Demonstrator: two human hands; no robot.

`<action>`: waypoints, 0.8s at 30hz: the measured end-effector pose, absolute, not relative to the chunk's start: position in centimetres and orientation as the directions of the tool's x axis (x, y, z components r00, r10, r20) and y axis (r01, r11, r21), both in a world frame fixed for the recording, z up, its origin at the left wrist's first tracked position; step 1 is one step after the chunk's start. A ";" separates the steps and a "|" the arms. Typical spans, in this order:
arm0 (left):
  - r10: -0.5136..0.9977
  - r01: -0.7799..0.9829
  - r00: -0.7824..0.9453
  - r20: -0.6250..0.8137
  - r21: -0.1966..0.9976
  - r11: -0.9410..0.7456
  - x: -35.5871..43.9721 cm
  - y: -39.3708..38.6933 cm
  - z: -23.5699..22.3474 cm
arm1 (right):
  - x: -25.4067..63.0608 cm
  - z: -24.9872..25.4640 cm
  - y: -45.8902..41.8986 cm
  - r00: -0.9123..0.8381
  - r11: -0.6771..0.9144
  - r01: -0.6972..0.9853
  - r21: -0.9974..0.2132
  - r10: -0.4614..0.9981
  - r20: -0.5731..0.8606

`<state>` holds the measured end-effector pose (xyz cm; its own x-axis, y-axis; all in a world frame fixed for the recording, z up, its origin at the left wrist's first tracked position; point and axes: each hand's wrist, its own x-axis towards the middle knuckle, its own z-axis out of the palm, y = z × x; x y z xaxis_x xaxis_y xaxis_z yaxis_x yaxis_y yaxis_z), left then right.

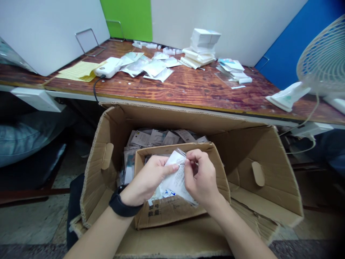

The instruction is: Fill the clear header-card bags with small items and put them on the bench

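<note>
Both my hands hold one clear plastic packet (174, 180) with white contents over a small cardboard box (172, 210). My left hand (147, 180), a black band on its wrist, grips the packet's left side with closed fingers. My right hand (201, 178) pinches the packet's top edge. The small box stands inside a large open cardboard box (113, 126) that holds several more packets (159, 138) behind it.
A wooden table (194, 90) runs behind the box, with loose plastic packets (155, 68), a stack of white boxes (202, 46), yellow paper (79, 71), a white device with a cable (107, 67) and a white fan (323, 61) at right.
</note>
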<state>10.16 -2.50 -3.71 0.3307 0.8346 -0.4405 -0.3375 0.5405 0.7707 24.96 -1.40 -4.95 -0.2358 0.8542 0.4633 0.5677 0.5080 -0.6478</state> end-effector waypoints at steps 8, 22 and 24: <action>0.822 -0.321 0.358 -0.443 0.768 0.554 9.8 -2.5 -3.4 | 24.8 -4.5 -2.0 -0.242 0.546 0.524 -0.653 0.831 0.501; 0.789 -0.333 0.417 -0.452 0.732 0.595 9.2 -2.5 -3.1 | 24.5 -3.8 -2.8 -0.250 0.583 0.596 -0.552 0.788 0.563; 0.792 -0.351 0.401 -0.460 0.722 0.597 9.2 -2.4 -3.2 | 24.3 -3.6 -3.1 -0.285 0.594 0.606 -0.529 0.783 0.552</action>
